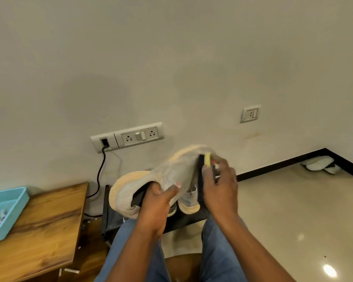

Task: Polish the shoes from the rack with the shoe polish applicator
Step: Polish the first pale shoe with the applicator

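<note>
A grey knit shoe (171,176) with a pale orange sole is held up in front of me, toe toward the upper right. My left hand (157,202) grips it at the ankle opening, fingers tucked inside. My right hand (220,186) holds the shoe polish applicator (207,160), a black block with a yellow sponge edge, pressed against the toe part of the shoe. Its matching shoe (189,202) rests below on the low black rack (112,218), partly hidden by my hands.
A wooden table (41,224) stands at the left with a blue plastic basket (7,210) on it. A black cable (99,176) hangs from the wall sockets (128,137). Another pair of white shoes (319,164) lies in the far right corner. My knees in jeans are below.
</note>
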